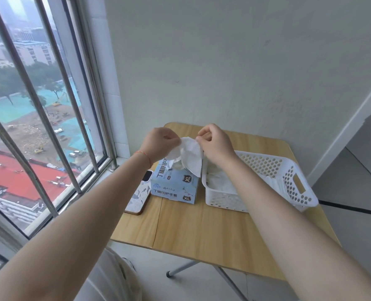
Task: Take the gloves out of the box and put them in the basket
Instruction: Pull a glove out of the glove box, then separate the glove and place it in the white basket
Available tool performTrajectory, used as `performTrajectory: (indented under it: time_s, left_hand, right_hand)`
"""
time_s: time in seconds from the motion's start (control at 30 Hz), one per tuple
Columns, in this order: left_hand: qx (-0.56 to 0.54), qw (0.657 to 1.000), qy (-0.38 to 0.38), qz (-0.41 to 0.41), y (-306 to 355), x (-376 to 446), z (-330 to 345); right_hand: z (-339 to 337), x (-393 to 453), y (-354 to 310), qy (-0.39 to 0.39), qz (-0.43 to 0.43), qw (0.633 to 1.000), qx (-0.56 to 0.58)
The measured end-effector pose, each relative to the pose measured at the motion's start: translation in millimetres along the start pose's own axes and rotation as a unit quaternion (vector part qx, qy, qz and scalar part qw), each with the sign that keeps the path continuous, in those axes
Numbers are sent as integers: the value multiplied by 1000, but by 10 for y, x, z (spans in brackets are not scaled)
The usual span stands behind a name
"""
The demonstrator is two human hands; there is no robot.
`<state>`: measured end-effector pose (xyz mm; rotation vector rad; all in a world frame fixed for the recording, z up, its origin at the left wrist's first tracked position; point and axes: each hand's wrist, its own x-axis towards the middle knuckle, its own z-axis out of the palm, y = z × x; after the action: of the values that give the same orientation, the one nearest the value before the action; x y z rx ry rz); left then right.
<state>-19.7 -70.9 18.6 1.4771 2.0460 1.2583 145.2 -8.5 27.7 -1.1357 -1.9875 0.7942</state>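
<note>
Both hands are raised above the box (174, 186), and everything below is placed from that box. The left hand (158, 142) pinches the upper left edge of a white glove (191, 156); the right hand (216, 142) pinches its upper right edge, so the 2 hands hold 1 glove stretched between them. The glove hangs down with its long axis roughly vertical, its lower end reaching to the box's opening; whether it is fully clear of the box cannot be told. The basket (297, 192) stands just to the right of the box on the counter (202, 231), with white gloves already lying inside. The right hand sits nearer the basket, almost over its left rim, so the carry looks like a short sideways shift to the right. A phone (136, 197) lies left of the box.
</note>
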Motion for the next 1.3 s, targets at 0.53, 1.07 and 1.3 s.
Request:
performTrajectory:
  time_s: [0.53, 1.07, 1.3]
  left_hand:
    - [-191, 963, 68, -178, 84, -35, -239]
    - [-154, 980, -123, 29, 494, -241, 8]
    - [-202, 956, -212, -34, 363, -291, -221]
  right_hand:
    - [-99, -132, -127, -25, 92, 991, 92]
    - [-381, -115, -578, -2, 51, 990, 135]
    - [-517, -96, -531, 70, 73, 981, 168]
